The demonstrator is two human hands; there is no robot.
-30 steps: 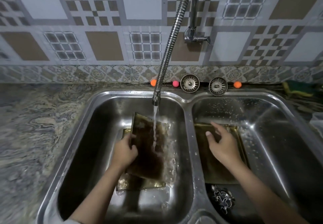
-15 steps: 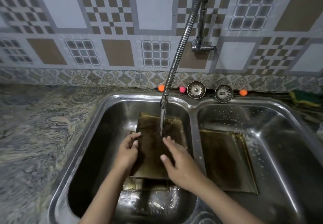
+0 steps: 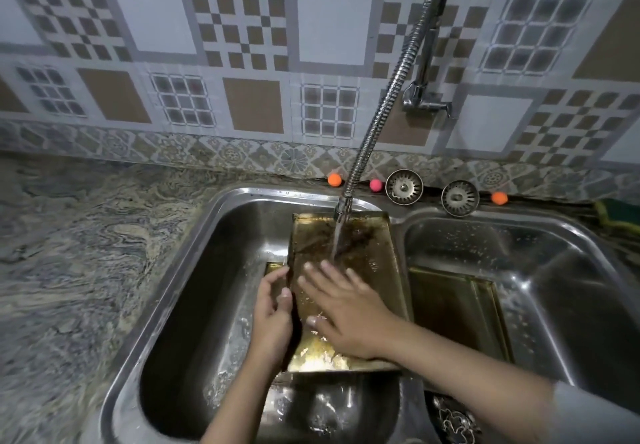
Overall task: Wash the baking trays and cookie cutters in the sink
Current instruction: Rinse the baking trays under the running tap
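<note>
Steel double sink [image 3: 221, 236] in marbled counter [image 3: 69, 270], patterned wall tiles [image 3: 242, 63] behind.

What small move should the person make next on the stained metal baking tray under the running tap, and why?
Probably slide the right hand up towards the stream: it lies flat on the stained metal baking tray, the left hand grips its edge, and dark residue remains where water lands.

wall [image 3: 242, 45]: patterned tiles | counter [image 3: 69, 270]: swirled granite | light: dim
</note>
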